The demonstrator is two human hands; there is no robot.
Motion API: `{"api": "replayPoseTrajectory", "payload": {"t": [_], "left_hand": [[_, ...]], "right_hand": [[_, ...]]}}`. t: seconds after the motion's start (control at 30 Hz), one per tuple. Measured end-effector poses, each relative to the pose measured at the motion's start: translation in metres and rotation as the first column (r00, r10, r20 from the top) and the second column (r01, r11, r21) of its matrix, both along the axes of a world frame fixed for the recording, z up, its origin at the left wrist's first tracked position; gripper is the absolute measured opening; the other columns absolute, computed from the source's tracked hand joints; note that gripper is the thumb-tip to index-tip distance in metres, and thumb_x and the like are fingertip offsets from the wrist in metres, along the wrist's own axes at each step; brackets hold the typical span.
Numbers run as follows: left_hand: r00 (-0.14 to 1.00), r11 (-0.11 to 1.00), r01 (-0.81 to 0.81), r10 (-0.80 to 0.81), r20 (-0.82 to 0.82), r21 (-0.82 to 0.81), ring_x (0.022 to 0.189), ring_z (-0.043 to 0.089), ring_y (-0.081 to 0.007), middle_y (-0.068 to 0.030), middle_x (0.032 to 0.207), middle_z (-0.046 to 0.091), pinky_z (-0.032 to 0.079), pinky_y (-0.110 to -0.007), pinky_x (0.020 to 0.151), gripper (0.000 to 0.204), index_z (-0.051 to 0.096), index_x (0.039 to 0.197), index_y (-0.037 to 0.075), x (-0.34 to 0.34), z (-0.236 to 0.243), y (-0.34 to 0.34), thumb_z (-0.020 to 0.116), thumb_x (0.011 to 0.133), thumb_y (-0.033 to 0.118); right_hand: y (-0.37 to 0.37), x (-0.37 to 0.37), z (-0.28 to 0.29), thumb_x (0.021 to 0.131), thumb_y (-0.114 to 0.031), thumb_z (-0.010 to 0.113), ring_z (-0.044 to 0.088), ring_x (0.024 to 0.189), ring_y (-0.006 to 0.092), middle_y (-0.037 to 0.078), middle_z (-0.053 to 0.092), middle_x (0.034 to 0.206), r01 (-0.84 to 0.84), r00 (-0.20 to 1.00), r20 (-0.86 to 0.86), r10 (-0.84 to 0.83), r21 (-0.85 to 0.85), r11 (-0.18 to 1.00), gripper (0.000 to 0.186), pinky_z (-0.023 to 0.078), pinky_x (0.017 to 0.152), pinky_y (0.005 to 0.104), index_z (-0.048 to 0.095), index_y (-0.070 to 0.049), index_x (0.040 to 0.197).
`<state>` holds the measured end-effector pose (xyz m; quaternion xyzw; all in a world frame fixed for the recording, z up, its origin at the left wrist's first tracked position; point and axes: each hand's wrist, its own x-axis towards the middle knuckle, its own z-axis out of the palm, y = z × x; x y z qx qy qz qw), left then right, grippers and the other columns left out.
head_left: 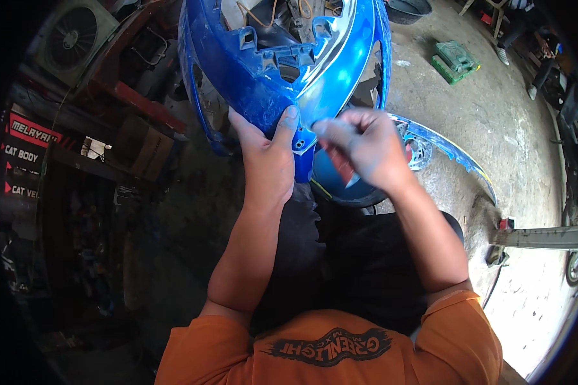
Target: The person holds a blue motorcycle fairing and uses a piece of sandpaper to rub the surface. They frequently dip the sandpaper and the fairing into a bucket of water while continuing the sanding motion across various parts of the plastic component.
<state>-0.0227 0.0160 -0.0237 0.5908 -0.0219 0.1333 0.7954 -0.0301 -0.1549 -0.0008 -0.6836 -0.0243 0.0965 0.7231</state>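
Observation:
A glossy blue motorcycle body panel with white streaks stands in front of me, its narrow end pointing toward me. Dull, scuffed patches show near that end, beside small holes. My left hand grips the narrow end, thumb on top and the fingers hidden beneath. Just right of the tip, my right hand is closed and smeared by motion. From under its fingers hangs a blurred reddish-brown piece that looks like sandpaper. Whether it touches the panel I cannot tell.
Beneath the panel's tip stands a round blue container. A curved blue strip lies to the right on concrete. Farther off are a green case and a dark basin. A fan and cardboard box stand left.

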Motion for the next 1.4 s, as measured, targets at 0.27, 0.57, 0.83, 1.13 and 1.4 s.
{"api": "replayPoseTrajectory", "payload": {"t": [0.27,0.57,0.83,1.13,1.4], "left_hand": [[0.992,0.995,0.095,-0.091,0.089,-0.037,0.139,0.053,-0.0247,-0.0186,0.158,0.045,0.040,-0.041,0.122,0.091,0.009,0.169,-0.001,-0.004,0.009,-0.001,0.071,0.102,0.002],[0.994,0.996,0.087,-0.088,0.062,0.008,0.141,0.051,-0.0247,-0.0170,0.158,0.045,0.039,-0.041,0.123,0.092,0.010,0.170,0.000,-0.004,0.006,-0.001,0.071,0.101,0.001],[0.994,0.993,0.098,-0.102,0.050,0.062,0.140,0.052,-0.0252,-0.0177,0.157,0.046,0.040,-0.041,0.123,0.094,0.008,0.170,0.001,-0.007,0.006,0.004,0.072,0.101,0.003],[0.993,0.994,0.103,-0.105,0.050,0.032,0.138,0.054,-0.0248,-0.0173,0.156,0.047,0.041,-0.041,0.122,0.093,0.010,0.170,0.002,-0.008,0.005,0.003,0.072,0.101,0.003],[0.993,0.993,0.107,-0.110,0.049,0.046,0.135,0.056,-0.0228,-0.0156,0.152,0.050,0.042,-0.040,0.120,0.090,0.013,0.169,0.002,-0.009,0.007,0.003,0.071,0.102,0.002]], "right_hand": [[-0.025,0.015,0.012,0.103,-0.019,0.075,0.056,0.044,0.0117,0.006,0.064,0.059,0.129,0.985,0.116,-0.131,0.024,0.991,0.034,0.042,0.044,0.0284,0.069,-0.002,0.075],[-0.038,0.025,0.018,0.102,-0.019,0.074,0.059,0.046,0.0116,0.007,0.068,0.061,0.163,0.971,0.182,-0.155,-0.033,0.986,0.035,0.045,0.046,0.0299,0.069,-0.002,0.073],[-0.045,0.026,0.018,0.104,-0.019,0.073,0.057,0.045,0.0123,0.006,0.064,0.057,0.163,0.972,0.175,-0.156,-0.024,0.986,0.035,0.043,0.045,0.0280,0.068,-0.002,0.074],[-0.044,0.030,0.016,0.104,-0.021,0.073,0.059,0.045,0.0138,0.007,0.064,0.057,0.290,0.931,0.245,-0.270,-0.046,0.956,0.035,0.044,0.044,0.0303,0.067,-0.001,0.076],[-0.040,0.026,0.014,0.105,-0.022,0.070,0.059,0.045,0.0131,0.006,0.063,0.055,0.297,0.931,0.235,-0.280,-0.038,0.954,0.038,0.045,0.048,0.0304,0.067,-0.002,0.073]]}}
